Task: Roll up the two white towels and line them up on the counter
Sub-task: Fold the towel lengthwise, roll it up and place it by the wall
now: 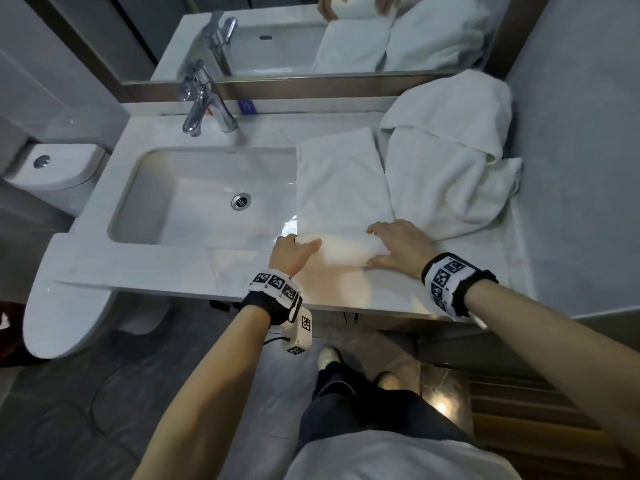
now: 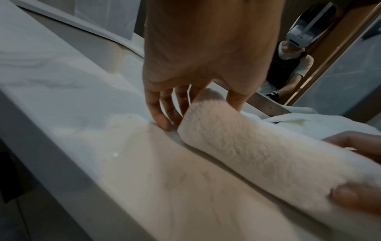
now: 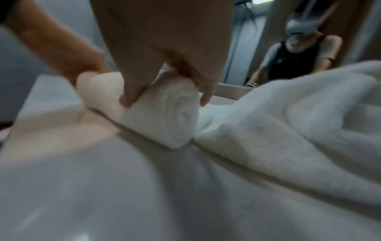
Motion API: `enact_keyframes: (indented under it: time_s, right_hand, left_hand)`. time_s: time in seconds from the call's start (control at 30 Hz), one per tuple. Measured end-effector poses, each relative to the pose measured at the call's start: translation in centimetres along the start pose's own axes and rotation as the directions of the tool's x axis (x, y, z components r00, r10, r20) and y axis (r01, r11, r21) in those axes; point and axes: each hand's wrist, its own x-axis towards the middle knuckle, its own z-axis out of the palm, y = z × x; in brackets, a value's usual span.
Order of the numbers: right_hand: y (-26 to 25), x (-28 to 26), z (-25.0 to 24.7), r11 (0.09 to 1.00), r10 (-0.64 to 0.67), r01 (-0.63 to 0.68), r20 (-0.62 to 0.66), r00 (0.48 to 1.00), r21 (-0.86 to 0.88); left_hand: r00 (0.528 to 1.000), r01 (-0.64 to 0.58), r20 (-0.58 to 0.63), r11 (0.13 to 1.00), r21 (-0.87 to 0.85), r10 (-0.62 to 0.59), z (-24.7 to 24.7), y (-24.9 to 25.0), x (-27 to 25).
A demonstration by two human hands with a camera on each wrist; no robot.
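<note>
Two bare hands work a partly rolled white towel (image 1: 341, 188) at the front edge of a pale marble counter (image 1: 166, 265), just right of the sink basin (image 1: 194, 195). At the roll's left end, the left hand (image 1: 293, 252) has its thumb lying along the near side and its fingers (image 2: 158, 112) reaching down past the end to the counter. On the right end, the right hand (image 1: 401, 245) curls thumb and fingers (image 3: 132, 93) over the roll, clamped on it. Beyond the roll, the unrolled length of this towel lies flat toward the mirror (image 1: 277, 36). Just beside it on the right sprawls a second white towel (image 1: 446, 161), loose and rumpled against the wall. A chrome faucet (image 1: 204, 102) stands behind the basin.
</note>
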Motion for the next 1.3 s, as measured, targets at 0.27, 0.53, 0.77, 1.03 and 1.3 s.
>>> enact_keyframes:
  time_s: [0.27,0.53,0.77,1.03,1.3]
  right_hand:
    - [0.9,2.7,-2.3,0.931,0.082,-0.200,0.359,0.930,0.305]
    - [0.3,3.2,-2.5,0.911,0.108,-0.269,0.447,0.888,0.313]
    - [-2.2,0.6,-0.4,0.958,0.068,-0.042,0.083,0.994,-0.285]
    - [-2.8,2.5,-1.7,0.990,0.137,-0.136,0.249,0.959,-0.021]
    - [-2.2,3.8,-4.0,0.961,0.178,-0.255,0.471,0.864,0.104]
  left_hand:
    - [0.878,-0.458,-0.065,0.873,0.169,0.474,-0.8,-0.1,-2.0]
    - [0.853,-0.442,0.274,0.335,0.832,0.445,1.6,1.5,-2.7]
    - [0.906,-0.419,0.358,0.579,0.700,0.223,0.9,4.4,0.7]
    - [0.855,-0.399,0.507,0.770,0.499,0.114,-1.3,4.0,2.4]
    - [0.969,-0.074,0.246,0.981,0.178,0.028,-3.4,1.5,1.3]
